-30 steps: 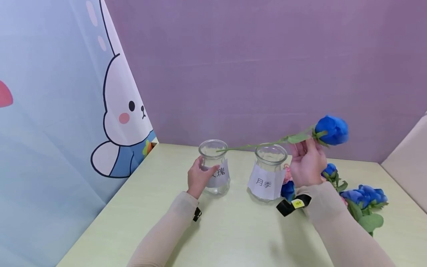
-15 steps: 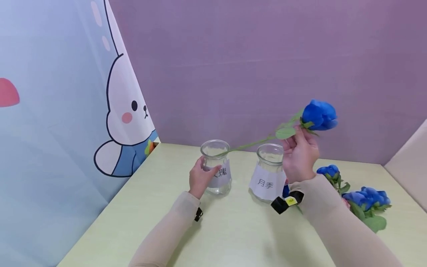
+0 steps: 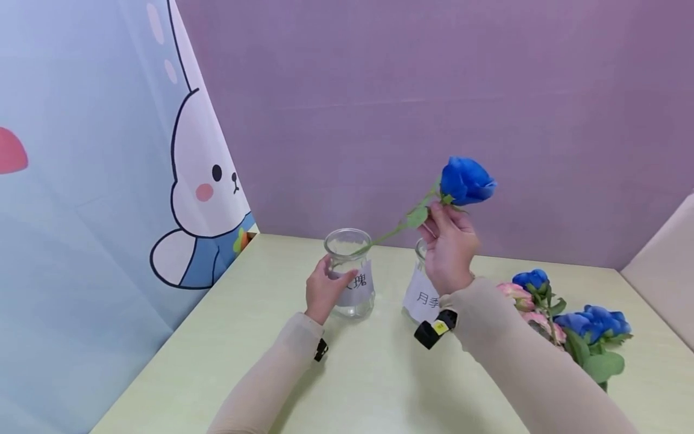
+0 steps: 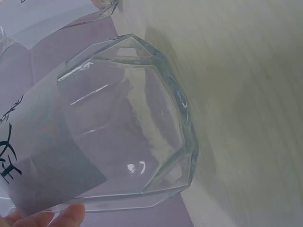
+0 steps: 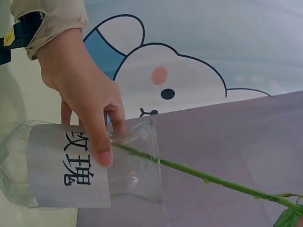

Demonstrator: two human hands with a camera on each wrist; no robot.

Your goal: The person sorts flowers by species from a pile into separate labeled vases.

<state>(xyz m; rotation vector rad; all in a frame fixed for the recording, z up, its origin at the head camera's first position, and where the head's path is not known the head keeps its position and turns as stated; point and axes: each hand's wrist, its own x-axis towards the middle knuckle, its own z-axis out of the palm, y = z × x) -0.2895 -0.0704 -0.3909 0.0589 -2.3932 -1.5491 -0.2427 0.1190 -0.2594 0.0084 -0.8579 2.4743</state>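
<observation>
My left hand (image 3: 327, 290) grips a clear glass vase (image 3: 355, 308) with a white paper label, fingers behind it and thumb across the front. My right hand (image 3: 450, 250) pinches an artificial blue rose (image 3: 466, 181) by the stem just under the bloom. The rose leans up to the right. Its green stem (image 5: 208, 178) runs through the vase mouth, with the lower end inside the neck in the right wrist view. Faceted glass near the vase's base fills the left wrist view. Behind my right hand, a second labelled glass vase (image 3: 418, 295) is partly hidden.
Blue flowers (image 3: 593, 320) and pink flowers (image 3: 537, 313) with green leaves lie on the table's right side, partly covered by my right sleeve. A purple backdrop (image 3: 379, 120) stands behind the table; a rabbit-print cloth (image 3: 108, 241) hangs at left.
My right hand has moved left with the blue rose, and the stem tilts more steeply. Its lower end has gone down into the vase. The left hand keeps its hold.
</observation>
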